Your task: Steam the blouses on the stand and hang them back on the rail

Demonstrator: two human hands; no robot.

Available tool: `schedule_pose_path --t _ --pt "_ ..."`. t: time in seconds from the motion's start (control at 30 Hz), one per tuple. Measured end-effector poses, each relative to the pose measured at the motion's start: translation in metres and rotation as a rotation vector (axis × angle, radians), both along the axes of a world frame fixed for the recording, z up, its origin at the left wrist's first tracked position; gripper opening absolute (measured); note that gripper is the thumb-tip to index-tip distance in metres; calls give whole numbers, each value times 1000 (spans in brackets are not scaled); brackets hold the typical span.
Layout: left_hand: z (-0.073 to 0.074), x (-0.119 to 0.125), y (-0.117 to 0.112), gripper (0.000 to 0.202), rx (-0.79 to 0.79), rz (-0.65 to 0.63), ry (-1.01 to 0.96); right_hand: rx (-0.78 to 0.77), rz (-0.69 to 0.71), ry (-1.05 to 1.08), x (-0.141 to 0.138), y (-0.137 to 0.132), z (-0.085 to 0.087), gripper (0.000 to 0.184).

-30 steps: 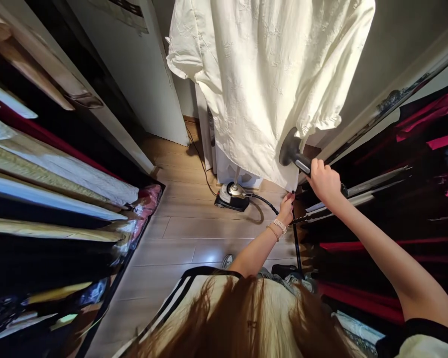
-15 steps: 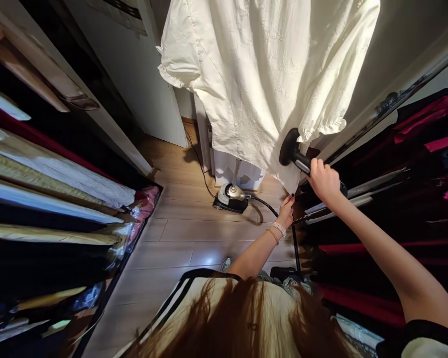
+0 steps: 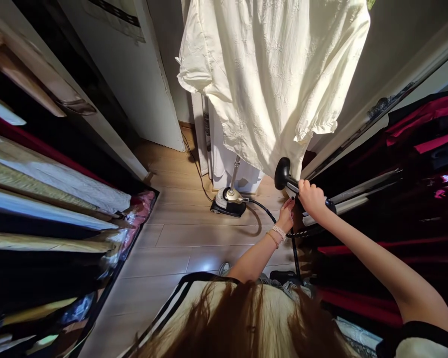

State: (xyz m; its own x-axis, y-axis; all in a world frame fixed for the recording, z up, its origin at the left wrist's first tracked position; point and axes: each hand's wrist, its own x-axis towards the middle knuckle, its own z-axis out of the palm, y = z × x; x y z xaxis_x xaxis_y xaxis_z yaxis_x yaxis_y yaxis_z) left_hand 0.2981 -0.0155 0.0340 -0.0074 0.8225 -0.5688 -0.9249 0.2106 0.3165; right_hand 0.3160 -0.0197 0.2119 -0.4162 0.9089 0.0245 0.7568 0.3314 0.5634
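Observation:
A cream-white embroidered blouse (image 3: 269,84) hangs in front of me with its gathered sleeves spread. My right hand (image 3: 312,198) is shut around the handle of a black garment steamer head (image 3: 282,174), which sits at the blouse's lower edge. Just below, my left hand (image 3: 286,216) pinches what looks like the blouse hem. A black hose (image 3: 263,211) runs past that wrist to the steamer base (image 3: 227,202) on the floor, beneath a thin metal pole (image 3: 233,171).
Dense rows of hanging clothes (image 3: 48,189) line the left, and dark and red garments (image 3: 395,199) line the right. A white door panel (image 3: 134,74) stands behind. A black stand pole (image 3: 294,258) rises near my knees over the wood floor (image 3: 194,243).
The steamer head and my right hand have moved down and slightly left, towards the blouse's lower edge. My left hand stays near the hem, and the view has shifted slightly.

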Motion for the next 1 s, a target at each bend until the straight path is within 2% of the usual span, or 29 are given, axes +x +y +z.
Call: schedule_pose_path --t 0.07,0.2,0.3,0.4,0.5,0.6,0.7,0.8,0.93,1.0 --pt "-3 1 -1 45 -7 -7 11 51 15 26 -2 1 18 23" --pt "-8 2 -2 46 -10 -6 40 214 -6 156 -9 2 66 34" --pt "-10 0 -2 44 -3 -3 60 266 -27 197 -8 -2 82 34" --pt "-10 -1 -4 42 11 -10 71 224 -29 165 3 -10 67 33" --pt "-9 -1 -6 45 34 -24 69 134 -44 120 17 -18 31 36" --pt "-8 1 -6 51 52 -38 67 39 -69 88 28 -23 -3 30" --pt "-7 4 -6 55 56 -48 74 -15 -74 71 31 -24 -18 29" --pt "-7 7 -8 54 53 -57 80 25 -47 84 25 -18 -5 29" --pt "-8 10 -10 51 32 -49 89 181 8 157 9 -3 37 30" --pt "-8 10 -11 51 19 -39 89 243 10 188 2 4 51 31"
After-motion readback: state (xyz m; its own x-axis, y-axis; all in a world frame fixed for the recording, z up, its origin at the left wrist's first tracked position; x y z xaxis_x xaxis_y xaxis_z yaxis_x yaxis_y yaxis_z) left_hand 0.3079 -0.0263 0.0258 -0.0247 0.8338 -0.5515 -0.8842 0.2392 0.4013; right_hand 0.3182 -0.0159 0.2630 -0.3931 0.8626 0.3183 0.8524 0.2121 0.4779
